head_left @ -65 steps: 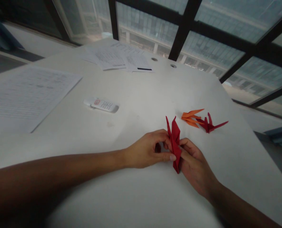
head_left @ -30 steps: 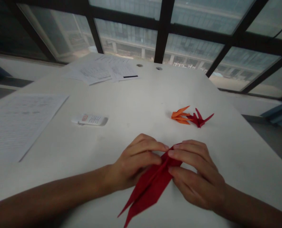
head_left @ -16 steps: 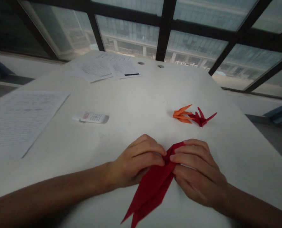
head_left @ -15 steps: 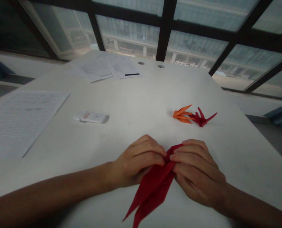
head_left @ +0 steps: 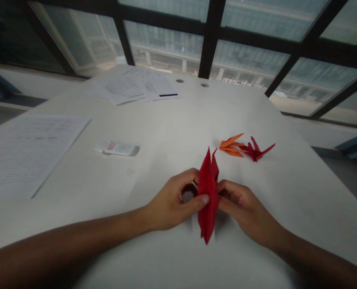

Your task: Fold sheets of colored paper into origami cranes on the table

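Observation:
A piece of folded red origami paper [head_left: 207,208] stands upright between my hands, with two narrow points at its top and a wider pointed end below. My left hand [head_left: 178,200] pinches it from the left, thumb across the near face and fingers behind. On the other side, my right hand [head_left: 241,204] grips its right edge between thumb and fingers. Some right fingertips are hidden behind the paper. Beyond the hands lie a small orange folded-paper piece [head_left: 231,146] and a small dark red paper crane [head_left: 256,151], touching or overlapping.
The white table [head_left: 172,128] stretches toward large dark-framed windows [head_left: 207,48]. A white, printed small packet or eraser-like item [head_left: 121,148] lies left of centre. Printed sheets [head_left: 36,148] are at the left, and more papers [head_left: 127,88] lie toward the back.
The red paper has been turned: its two long points, which hung toward me, now point away and up. Both hands have shifted their grip to its sides.

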